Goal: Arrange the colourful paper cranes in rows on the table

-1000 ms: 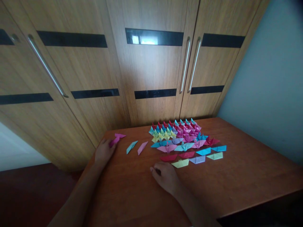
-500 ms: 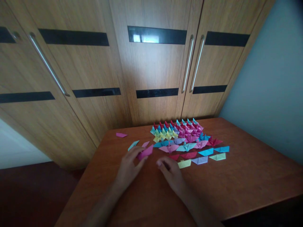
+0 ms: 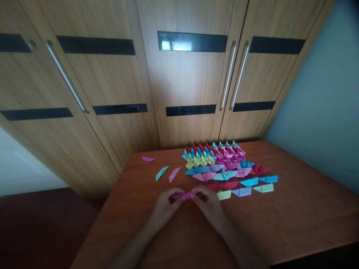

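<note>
Holds the magenta folded paper [image 3: 187, 195] in the two-handed grip of left hand [image 3: 162, 207] and right hand [image 3: 209, 204], above or perhaps touching the counter [image 3: 294, 209]. Could crease or tear it by tugging unevenly, or brush the pale-yellow piece [image 3: 224, 195] beside the right hand. Cannot make out the covered ends or finer folds.

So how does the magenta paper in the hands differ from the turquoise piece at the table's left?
The magenta paper is held by the left hand and right hand, while the turquoise piece lies untouched on the table. The magenta paper runs nearly crosswise; the turquoise piece slants clearly. Both are narrow, folded paper.
</note>
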The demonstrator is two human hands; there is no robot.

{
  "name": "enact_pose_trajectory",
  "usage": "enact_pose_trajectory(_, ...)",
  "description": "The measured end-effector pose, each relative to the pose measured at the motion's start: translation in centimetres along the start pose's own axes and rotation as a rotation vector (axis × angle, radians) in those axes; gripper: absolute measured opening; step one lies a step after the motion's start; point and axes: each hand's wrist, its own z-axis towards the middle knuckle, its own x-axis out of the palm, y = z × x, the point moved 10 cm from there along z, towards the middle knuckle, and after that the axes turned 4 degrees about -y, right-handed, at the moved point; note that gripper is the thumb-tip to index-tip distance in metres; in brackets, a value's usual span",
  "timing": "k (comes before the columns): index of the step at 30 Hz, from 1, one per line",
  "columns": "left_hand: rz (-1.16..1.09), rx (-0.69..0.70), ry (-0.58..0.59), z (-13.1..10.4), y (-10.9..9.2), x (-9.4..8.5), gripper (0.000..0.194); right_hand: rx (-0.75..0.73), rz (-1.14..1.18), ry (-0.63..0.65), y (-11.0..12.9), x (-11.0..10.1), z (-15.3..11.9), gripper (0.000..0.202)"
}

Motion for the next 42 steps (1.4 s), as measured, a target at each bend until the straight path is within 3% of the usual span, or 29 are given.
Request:
enact_pose_trajectory(15,-0.218,-0.181,0.058,0.0,2.3,1.0,0.021,0.113,0.110,0.103,-0.8,1.5,-0.8,0.024)
enact_pose_trajectory(25,-0.230,-0.133,0.156,-0.1,1.7,2.2,0.029,0.101,0.024,0.043,-0.9,-0.2,-0.6,0.031)
enact_pose_trajectory(29,-0.276,-0.154,0.246,-0.6,2.0,3.2,0.031,0.154,-0.034,-0.018,-1.3,-2.2,-2.0,0.032)
enact_pose_trajectory(33,-0.308,-0.203,0.161,-0.2,2.8,2.5,0.032,0.242,-0.121,-0.131,-2.4,-6.6,-4.1,0.035)
enact_pose_trajectory(38,-0.291,-0.218,0.090,0.1,2.8,1.7,0.029,0.356,-0.584,-0.117,-3.6,-10.4,-6.6,0.026)
enact_pose_trajectory(42,-0.280,-0.206,0.092,0.0,2.4,1.6,0.027,0.377,-0.906,-0.125,-3.3,-10.9,-7.2,0.020)
